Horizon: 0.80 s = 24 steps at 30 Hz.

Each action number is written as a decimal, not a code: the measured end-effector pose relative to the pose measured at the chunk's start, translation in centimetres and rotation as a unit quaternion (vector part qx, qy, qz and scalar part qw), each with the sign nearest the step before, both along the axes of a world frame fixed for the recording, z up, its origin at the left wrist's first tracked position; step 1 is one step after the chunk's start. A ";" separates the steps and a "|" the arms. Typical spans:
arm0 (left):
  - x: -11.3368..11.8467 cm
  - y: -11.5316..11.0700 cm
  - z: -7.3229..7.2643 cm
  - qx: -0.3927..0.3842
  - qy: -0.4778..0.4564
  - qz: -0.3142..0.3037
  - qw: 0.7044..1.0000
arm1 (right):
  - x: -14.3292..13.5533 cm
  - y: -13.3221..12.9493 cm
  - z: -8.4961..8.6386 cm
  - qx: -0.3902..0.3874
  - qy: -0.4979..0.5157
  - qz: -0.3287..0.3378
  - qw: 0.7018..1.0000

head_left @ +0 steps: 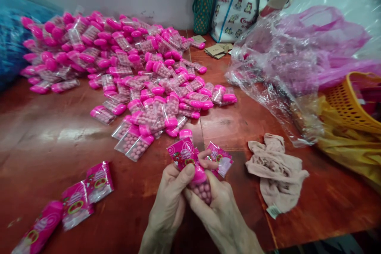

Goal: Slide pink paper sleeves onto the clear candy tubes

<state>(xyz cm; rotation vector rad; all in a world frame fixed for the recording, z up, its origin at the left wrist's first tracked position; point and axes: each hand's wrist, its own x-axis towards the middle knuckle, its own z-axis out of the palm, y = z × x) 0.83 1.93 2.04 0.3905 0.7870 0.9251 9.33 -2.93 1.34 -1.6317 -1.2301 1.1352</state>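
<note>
The small clear plastic container with a bright pink cap and pink round balls inside (202, 191) is between the two hands, above the near part of the reddish-brown wooden surface (229, 127). The right hand (222, 202) is closed around it: the thumb lies along the near side, and the palm supports the other side. The left hand (169, 194) is also closed; its thumb presses the shiny pink printed film sleeve (182, 154) close to the cap. The sleeve stands at the far-left side of the cap, and I cannot tell if the cap is already inside its opening.

The container is probably light and quite stiff, with smooth walls, so it may slip or turn if it is held loosely. I think it is best to hold it by its broad sides, below the cap, with moderate pressure. The sleeve seems thin, soft and slippery; it can crease or tear, so it is better to pinch it near its edge.

In relation to the grip, the filled body of the container lies inside the right hand, and the cap points away from the person, towards the left thumb. Another flat pink film packet (224, 162) lies just beyond the right fingers. Farther away there is a large heap of similar pink-capped containers (143, 67).
</note>
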 end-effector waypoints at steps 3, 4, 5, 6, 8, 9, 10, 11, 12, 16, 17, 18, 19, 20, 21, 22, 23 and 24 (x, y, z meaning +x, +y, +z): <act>0.0 -0.1 0.0 0.006 0.002 -0.026 1.000 | -0.4 -0.5 0.0 0.002 -0.007 -0.024 1.000; -0.1 -0.1 0.0 0.010 0.003 -0.038 0.999 | -0.4 -0.7 0.1 -0.001 -0.009 -0.035 0.999; -0.1 -0.1 0.0 0.014 0.006 -0.049 0.999 | -0.5 -0.9 0.2 -0.005 -0.009 -0.043 0.999; -0.2 -0.1 0.1 0.017 0.008 -0.059 0.998 | -0.5 -1.0 0.4 -0.009 -0.005 -0.047 0.999; -0.3 -0.1 0.3 0.022 0.007 -0.071 0.997 | -0.5 -1.2 0.7 -0.007 0.007 -0.050 0.999; -0.3 -0.1 0.4 0.024 0.004 -0.071 0.997 | -0.5 -1.2 0.8 -0.003 0.012 -0.050 0.999; -0.4 -0.1 0.4 0.025 0.002 -0.068 0.997 | -0.4 -1.1 0.9 -0.002 0.017 -0.050 0.999; -0.4 -0.1 0.5 0.024 0.002 -0.065 0.998 | -0.4 -0.9 1.0 -0.005 0.020 -0.047 0.999; -0.4 -0.1 0.6 0.021 0.004 -0.060 0.998 | -0.4 -0.7 1.0 -0.010 0.025 -0.039 0.999; -0.5 -0.4 0.2 -0.007 0.006 -0.040 0.999 | -0.7 0.1 0.7 0.004 0.067 -0.035 0.997; -0.6 -0.5 0.0 -0.013 0.000 -0.033 0.999 | -0.8 0.2 0.5 0.015 0.078 -0.046 0.996; -0.6 -0.6 -0.1 -0.020 -0.007 -0.023 1.000 | -0.9 0.3 0.3 0.022 0.091 -0.055 0.994; -0.6 -0.6 -0.3 -0.026 -0.011 -0.013 1.000 | -1.0 0.3 0.1 0.022 0.104 -0.058 0.993; -0.6 -0.6 -0.4 -0.031 -0.011 -0.007 0.999 | -1.0 0.3 -0.1 0.019 0.114 -0.057 0.992; -0.5 -0.6 -0.4 -0.034 -0.008 -0.004 0.999 | -1.1 0.3 -0.3 0.016 0.123 -0.054 0.991; -0.5 -0.5 -0.4 -0.033 -0.003 -0.007 0.999 | -1.1 0.2 -0.5 0.015 0.126 -0.055 0.990; -0.4 -0.4 -0.3 -0.028 0.002 -0.018 0.999 | -1.2 0.2 -0.7 0.019 0.124 -0.059 0.990; -0.3 -0.4 -0.2 -0.019 0.004 -0.034 0.999 | -1.3 0.2 -0.8 0.024 0.120 -0.068 0.990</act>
